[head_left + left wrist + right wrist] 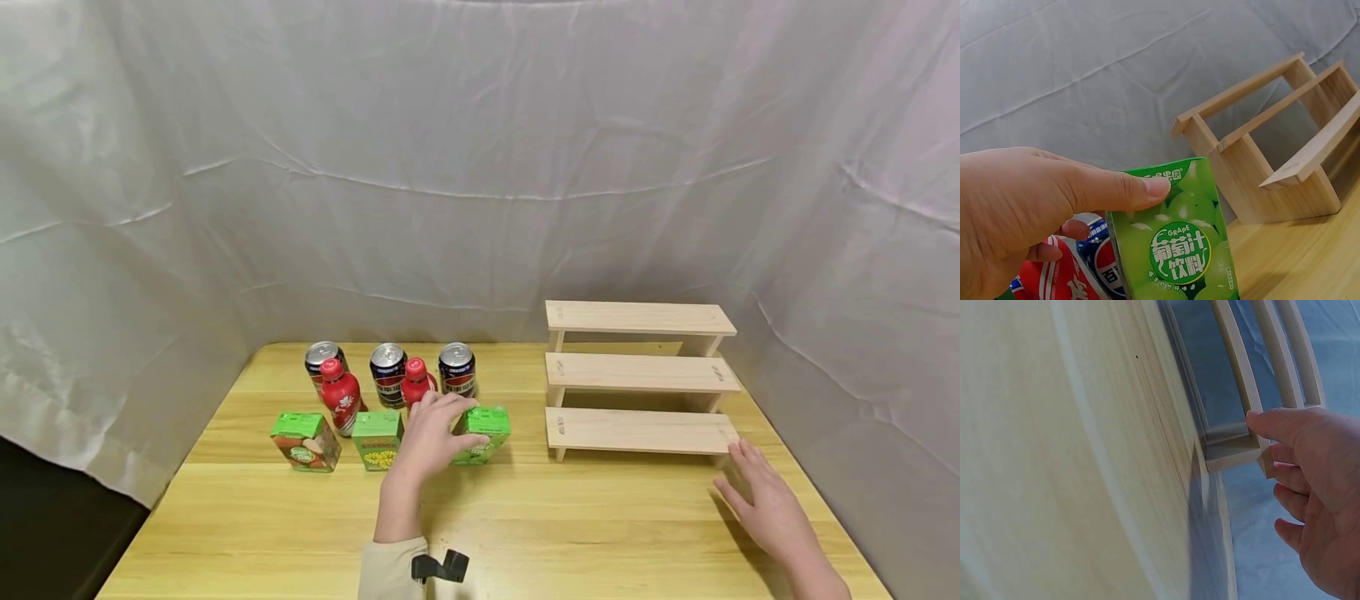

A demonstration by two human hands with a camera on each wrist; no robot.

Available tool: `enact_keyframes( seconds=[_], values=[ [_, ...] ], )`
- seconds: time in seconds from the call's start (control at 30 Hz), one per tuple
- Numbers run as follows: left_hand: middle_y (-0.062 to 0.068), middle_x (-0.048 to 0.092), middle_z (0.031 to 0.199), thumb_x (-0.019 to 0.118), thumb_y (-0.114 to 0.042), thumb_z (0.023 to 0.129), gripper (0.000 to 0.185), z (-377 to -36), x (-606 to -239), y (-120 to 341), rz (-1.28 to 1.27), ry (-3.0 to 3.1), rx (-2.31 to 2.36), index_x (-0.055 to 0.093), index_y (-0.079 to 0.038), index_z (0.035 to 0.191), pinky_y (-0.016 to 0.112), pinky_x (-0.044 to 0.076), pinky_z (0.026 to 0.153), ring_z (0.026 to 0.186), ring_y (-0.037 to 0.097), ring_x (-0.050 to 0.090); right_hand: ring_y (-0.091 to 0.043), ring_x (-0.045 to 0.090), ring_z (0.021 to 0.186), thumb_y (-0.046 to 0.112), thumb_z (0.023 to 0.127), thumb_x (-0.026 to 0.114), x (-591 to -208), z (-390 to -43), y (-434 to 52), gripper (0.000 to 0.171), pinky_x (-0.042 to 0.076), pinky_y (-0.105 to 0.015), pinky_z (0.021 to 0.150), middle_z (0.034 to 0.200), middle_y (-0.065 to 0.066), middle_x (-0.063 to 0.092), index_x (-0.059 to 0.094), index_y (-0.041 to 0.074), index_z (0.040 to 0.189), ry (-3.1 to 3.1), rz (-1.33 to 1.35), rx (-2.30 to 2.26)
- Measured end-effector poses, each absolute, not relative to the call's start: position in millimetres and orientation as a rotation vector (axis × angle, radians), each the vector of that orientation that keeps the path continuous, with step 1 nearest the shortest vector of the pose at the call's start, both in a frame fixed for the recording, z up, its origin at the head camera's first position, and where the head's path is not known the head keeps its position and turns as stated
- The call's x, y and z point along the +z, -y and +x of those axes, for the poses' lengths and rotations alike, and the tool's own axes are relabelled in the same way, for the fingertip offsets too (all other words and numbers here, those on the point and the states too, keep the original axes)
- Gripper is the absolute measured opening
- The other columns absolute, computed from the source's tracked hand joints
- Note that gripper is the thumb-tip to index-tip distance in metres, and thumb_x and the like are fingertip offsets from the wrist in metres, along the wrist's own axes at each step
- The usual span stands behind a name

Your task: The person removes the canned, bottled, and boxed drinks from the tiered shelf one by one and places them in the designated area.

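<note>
Fingers of the left hand [433, 433] curl around the upright grape carton [482, 433], its long axis vertical; right hand [765, 500] rests open.

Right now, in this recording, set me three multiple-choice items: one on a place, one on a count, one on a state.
1. Where does the three-step pale wooden rack stand?
A. right half of the yellow wooden table
B. left half
C. on the floor

2. How many silver-topped drink cans stand in the back row?
A. one
B. three
C. five

3. What is the left hand doing?
A. lying flat on the table
B. gripping the green grape-juice carton
C. holding a red bottle

Key: 1 A, the head view shows the rack right of the drinks. 2 B, three can tops show. 3 B, the left wrist view shows the thumb pressed on the carton's top.
</note>
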State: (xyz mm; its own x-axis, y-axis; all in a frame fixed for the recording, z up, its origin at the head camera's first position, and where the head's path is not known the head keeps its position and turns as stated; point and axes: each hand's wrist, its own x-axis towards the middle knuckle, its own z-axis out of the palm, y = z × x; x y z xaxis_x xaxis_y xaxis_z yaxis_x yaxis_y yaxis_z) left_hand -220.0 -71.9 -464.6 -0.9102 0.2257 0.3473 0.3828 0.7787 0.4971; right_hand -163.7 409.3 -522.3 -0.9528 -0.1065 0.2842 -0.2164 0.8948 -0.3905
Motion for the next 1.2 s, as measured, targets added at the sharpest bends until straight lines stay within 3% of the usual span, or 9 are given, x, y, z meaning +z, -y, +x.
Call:
enact_keyframes(
  seconds=[0.17,0.63,1.2],
  values=[
    [-0.004,0.069,0.118,0.081,-0.045,0.073,0.053,-221,-467,73,-0.469,2.717,-0.86,0.069,-0.023,0.12,0.037,0.037,0.085,0.098,0.015,0.048,-0.049,0.01,0.146,0.024,0.098,0.057,-523,-164,-410,0.065,-0.005,-0.045,0.122,0.154,-0.033,0.021,0.03,-0.011,0.146,2.806,0.242,0.619],
    [0.0,0.067,0.121,0.081,-0.041,0.075,0.056,-219,-463,83,-0.405,2.798,-0.913,0.067,-0.02,0.124,0.044,0.039,0.095,0.11,0.021,0.049,-0.048,0.009,0.147,0.025,0.099,0.056,-525,-165,-411,0.066,0.005,-0.061,0.118,0.156,-0.031,0.018,0.028,-0.008,0.148,2.806,0.247,0.643],
    [0.005,0.064,0.131,0.079,-0.037,0.078,0.056,-214,-457,92,-0.37,2.883,-0.797,0.065,-0.016,0.128,0.046,0.04,0.099,0.117,0.025,0.05,-0.049,0.01,0.146,0.024,0.099,0.056,-524,-164,-409,0.065,0.004,-0.059,0.119,0.155,-0.031,0.019,0.029,-0.01,0.147,2.782,0.251,0.636]
  ],
)
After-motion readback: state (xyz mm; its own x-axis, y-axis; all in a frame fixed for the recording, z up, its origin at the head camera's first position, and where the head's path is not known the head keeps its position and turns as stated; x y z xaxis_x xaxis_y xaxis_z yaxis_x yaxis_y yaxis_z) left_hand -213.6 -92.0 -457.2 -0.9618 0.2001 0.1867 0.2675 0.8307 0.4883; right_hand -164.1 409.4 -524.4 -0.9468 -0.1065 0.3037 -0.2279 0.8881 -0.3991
